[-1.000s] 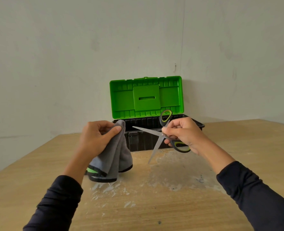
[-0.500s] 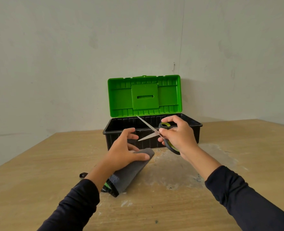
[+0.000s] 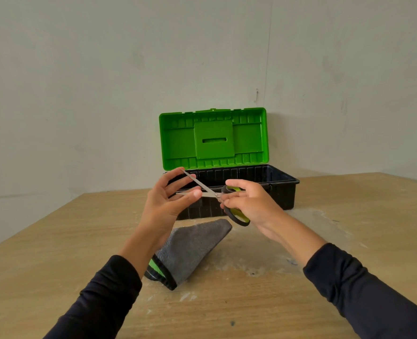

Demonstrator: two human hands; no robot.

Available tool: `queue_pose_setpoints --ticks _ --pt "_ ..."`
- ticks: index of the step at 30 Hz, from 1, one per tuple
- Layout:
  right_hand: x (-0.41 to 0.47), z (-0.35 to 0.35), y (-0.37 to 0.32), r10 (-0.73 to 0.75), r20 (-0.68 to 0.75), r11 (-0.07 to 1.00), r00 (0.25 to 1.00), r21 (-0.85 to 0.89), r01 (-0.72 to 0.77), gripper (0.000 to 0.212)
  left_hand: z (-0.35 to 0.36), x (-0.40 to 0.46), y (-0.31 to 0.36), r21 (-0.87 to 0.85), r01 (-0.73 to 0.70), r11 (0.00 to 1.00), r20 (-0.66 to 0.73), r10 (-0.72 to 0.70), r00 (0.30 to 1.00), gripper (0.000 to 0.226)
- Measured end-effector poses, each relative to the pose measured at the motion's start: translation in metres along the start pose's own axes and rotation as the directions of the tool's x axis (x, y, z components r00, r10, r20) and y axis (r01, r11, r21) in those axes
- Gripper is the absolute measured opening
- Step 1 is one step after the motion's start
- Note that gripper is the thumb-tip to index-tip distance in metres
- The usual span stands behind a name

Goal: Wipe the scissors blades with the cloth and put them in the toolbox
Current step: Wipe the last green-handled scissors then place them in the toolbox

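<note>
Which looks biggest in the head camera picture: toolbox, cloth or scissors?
Largest to smallest, as they look:
1. toolbox, with its lid up
2. cloth, though an arm hides part and it lies nearer the camera
3. scissors, partly hidden in the hands

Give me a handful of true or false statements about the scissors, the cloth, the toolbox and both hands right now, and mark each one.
1. The toolbox has its green lid standing open. True.
2. The left hand holds the cloth. False: the cloth lies on the table, and the left hand is at the scissors blades.
3. The right hand grips the scissors by their handles. True.
4. The scissors blades are closed together. False: they are spread apart.
5. The scissors already lie inside the toolbox. False: they are held in the air in front of it.
</note>
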State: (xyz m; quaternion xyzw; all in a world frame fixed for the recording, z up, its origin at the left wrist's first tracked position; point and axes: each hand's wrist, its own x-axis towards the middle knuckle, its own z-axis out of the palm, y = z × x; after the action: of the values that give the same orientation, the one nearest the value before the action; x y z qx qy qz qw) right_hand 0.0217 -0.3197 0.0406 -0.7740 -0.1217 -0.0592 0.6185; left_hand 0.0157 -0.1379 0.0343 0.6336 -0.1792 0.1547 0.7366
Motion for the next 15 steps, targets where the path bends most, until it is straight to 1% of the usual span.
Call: queue_pose_setpoints --ticks 2,4,6,8,10,12,15 --pt "-0.001 -0.005 -0.003 0.008 0.073 1.0 0.997 0.003 -0.008 0.066 -0.002 0.001 0.002 -0.059 -0.014 0.998 -0.06 0.01 0.998 0.066" --pt "-0.001 -0.006 -0.002 0.016 0.126 0.999 0.992 -0.035 -0.012 0.071 -0.003 0.002 0.002 -0.079 -0.031 0.996 -0.105 0.022 0.994 0.055" --pt "-0.001 -0.006 -0.001 0.032 0.141 0.996 0.99 -0.083 -0.021 0.072 -0.003 0.002 -0.001 -0.046 -0.045 0.998 -0.124 0.039 0.992 0.043" --pt "0.0 -0.006 0.001 0.026 0.121 0.992 0.992 -0.124 -0.011 0.068 -0.003 0.003 -0.002 -0.024 -0.062 0.998 -0.134 0.058 0.989 0.034" --pt "0.002 -0.008 0.002 -0.003 0.078 0.978 0.997 -0.206 0.019 0.059 -0.003 0.003 -0.002 -0.042 -0.073 0.996 -0.139 0.067 0.988 0.032" --pt "0.005 -0.012 0.004 -0.029 0.052 0.942 0.998 -0.332 0.044 0.054 -0.003 0.003 -0.002 -0.056 -0.081 0.995 -0.137 0.072 0.988 0.032" --pt "0.007 -0.018 0.005 -0.051 0.084 0.879 0.995 -0.469 0.085 0.052 -0.002 0.002 -0.001 -0.064 -0.089 0.994 -0.129 0.08 0.988 0.033"
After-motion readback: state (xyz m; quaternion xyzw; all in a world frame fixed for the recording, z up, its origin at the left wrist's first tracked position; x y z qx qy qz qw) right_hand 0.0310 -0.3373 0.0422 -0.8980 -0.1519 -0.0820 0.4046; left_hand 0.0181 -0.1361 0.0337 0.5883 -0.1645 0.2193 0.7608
